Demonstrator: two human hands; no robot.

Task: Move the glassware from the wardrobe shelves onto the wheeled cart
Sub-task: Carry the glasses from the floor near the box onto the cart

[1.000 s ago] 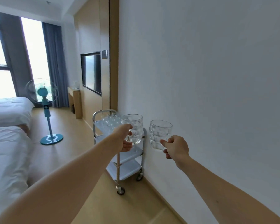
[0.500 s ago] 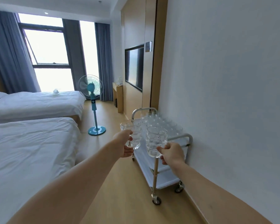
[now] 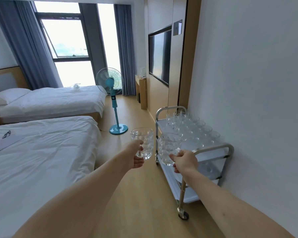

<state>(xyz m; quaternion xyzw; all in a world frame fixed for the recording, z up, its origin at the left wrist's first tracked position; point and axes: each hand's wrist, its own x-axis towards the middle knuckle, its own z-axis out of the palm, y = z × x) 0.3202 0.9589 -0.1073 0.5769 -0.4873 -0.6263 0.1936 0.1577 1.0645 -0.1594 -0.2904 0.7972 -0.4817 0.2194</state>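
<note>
Each hand holds one clear bumpy glass mug. The left hand (image 3: 134, 158) grips its mug (image 3: 142, 142) just left of the shiny metal wheeled cart (image 3: 213, 150). The right hand (image 3: 185, 160) grips its mug (image 3: 169, 148) at the cart's near rail. Set them down slowly on the bare near end, beside the rows of clear glasses (image 3: 191, 127), without bumping them.

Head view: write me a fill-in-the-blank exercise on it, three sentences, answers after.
1. Each hand, the left hand and the right hand, holds one glass ____.
2. Rows of glasses stand on the cart's ____ shelf.
3. The standing fan is coloured ____.

Missing words: mug; top; blue
</note>
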